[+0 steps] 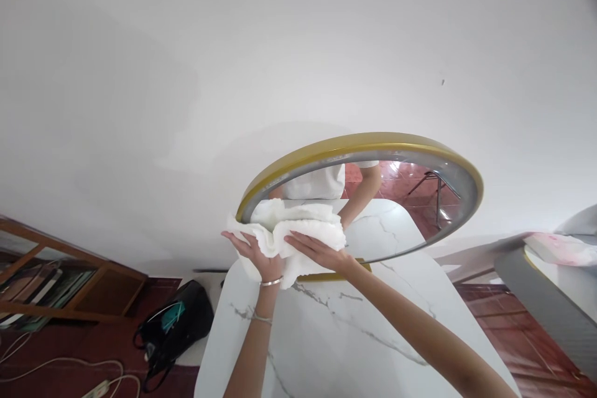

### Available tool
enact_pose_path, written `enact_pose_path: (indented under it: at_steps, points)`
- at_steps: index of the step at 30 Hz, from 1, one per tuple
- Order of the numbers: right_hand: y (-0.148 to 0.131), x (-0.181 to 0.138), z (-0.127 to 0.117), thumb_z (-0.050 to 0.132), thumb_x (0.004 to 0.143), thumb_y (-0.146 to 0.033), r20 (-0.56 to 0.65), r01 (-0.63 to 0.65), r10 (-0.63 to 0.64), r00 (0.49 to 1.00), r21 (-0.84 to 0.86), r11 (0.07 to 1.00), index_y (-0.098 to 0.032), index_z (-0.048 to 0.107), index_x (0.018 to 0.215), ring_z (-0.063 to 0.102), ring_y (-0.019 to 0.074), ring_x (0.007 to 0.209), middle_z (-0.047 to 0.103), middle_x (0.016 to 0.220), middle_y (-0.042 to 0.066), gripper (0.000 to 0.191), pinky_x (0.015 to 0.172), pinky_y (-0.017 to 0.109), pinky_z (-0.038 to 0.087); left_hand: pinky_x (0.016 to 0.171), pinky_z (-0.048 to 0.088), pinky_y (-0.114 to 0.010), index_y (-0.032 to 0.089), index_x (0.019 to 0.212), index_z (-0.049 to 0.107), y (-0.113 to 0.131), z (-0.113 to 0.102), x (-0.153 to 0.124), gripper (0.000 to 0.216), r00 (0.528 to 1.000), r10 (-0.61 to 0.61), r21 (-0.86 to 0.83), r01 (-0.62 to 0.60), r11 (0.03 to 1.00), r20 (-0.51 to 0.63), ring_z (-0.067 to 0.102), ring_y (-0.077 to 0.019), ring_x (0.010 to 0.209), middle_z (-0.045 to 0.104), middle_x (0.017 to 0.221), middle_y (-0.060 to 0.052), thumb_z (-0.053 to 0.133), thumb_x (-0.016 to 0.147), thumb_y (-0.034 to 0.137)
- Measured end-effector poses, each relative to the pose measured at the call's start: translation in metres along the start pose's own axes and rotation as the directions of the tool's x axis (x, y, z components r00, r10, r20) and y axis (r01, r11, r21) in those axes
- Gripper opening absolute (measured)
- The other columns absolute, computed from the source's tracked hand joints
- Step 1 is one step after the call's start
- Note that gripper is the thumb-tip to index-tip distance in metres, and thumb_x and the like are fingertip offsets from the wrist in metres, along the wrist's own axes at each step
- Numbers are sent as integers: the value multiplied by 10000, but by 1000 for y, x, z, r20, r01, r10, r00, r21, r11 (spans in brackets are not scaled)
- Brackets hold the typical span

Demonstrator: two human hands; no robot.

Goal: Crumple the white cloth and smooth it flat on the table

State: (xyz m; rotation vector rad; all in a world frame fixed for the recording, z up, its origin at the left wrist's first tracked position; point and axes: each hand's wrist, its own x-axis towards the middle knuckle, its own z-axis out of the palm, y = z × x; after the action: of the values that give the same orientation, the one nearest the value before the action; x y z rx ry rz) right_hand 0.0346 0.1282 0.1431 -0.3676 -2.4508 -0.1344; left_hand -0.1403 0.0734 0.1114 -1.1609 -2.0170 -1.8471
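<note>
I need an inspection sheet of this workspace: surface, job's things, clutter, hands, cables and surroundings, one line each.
Surface: white marble table; the mirror stands on it.
Job's things: white cloth bunched against the lower left rim of the round, gold-framed mirror.
Clutter: black bag on the floor, left of the table.
Hands: left hand and right hand both hold the cloth.
Cables: white cable and power strip on the floor at left.
Surroundings: white wall, wooden shelf at left.
</note>
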Motion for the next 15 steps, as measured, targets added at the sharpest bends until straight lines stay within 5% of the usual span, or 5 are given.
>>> enact_pose_path:
  at_steps: [8,15]
  points:
    - [8,59,-40,404,920,-68,-160,106,-142,977,-217,970,-259,142,1493,326,157,1370,298,1508,-9,658,1140,321,330,1146,80,-539,146,1475,207,64,-2,50,956,938,322,110,-309,945,-127,23,-332,1442,30,1574,-140,330,776,786]
    - [2,92,-72,360,838,50,-136,163,-188,973,-175,971,-150,185,1480,186,207,1419,241,1536,43,695,1171,396,270,1150,142,-510,85,1425,309,103,-9,68,612,917,365,52,-362,931,-158,136,-278,1436,219,1530,-173,301,955,477]
